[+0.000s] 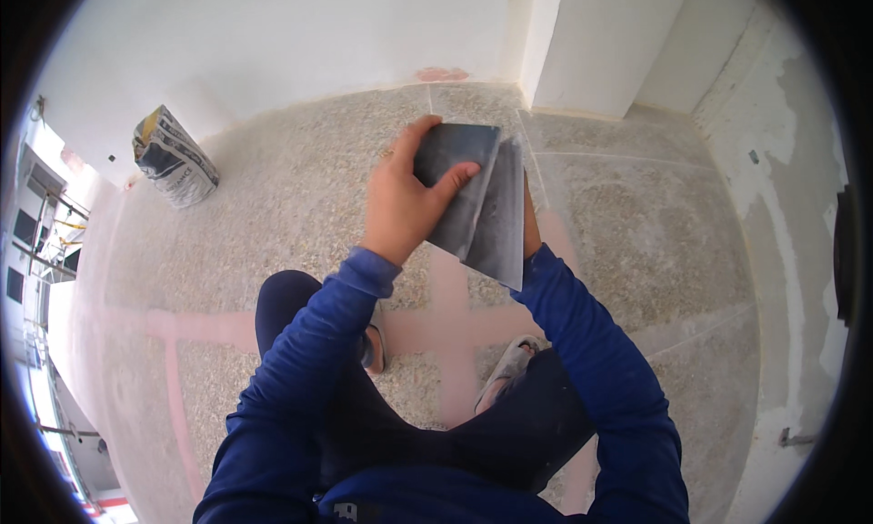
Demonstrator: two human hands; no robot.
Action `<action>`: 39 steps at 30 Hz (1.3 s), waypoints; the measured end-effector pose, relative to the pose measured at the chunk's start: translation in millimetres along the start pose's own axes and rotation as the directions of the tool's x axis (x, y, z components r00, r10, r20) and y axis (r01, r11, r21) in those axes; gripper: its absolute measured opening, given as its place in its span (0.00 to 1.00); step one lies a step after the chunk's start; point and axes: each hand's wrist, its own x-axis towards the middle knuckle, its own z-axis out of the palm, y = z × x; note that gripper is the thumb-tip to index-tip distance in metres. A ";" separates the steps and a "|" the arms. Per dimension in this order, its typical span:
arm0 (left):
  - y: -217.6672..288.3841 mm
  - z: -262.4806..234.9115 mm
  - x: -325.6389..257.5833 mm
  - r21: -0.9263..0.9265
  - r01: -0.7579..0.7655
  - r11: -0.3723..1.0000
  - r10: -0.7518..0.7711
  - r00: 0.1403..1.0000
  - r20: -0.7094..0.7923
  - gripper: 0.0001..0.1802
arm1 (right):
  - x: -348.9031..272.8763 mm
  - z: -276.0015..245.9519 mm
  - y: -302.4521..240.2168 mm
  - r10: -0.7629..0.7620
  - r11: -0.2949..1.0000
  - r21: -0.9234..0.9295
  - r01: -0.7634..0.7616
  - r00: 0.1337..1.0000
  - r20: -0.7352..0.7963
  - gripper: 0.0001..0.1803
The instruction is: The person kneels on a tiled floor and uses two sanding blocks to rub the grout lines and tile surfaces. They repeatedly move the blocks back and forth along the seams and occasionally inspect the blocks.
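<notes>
Out in front of me, above the floor, my left hand (406,190) grips a dark grey, flat rectangular plate (452,201), its thumb lying across the face. A second grey plate (502,217), smeared with pale dust, leans against the first one's right side at an angle. Whether the two pieces are joined cannot be made out. Behind the second plate is my right hand (533,217); only a strip near the wrist shows, and its fingers are hidden. It appears to hold that plate from the back.
Rough grey flooring (300,197) is crossed by pinkish bands (450,329). At the far left stands a crumpled sack (177,165). A white pillar (591,51) juts from the far wall; a patchy wall (777,215) runs along the right. My sandalled feet (509,369) are below.
</notes>
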 end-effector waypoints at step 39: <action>-1.2 43.0 -35.8 -0.260 0.261 0.930 -0.235 0.964 0.128 0.36 | 22.8 -21.5 -15.6 -0.492 0.870 -0.244 0.428 0.723 -0.485 0.48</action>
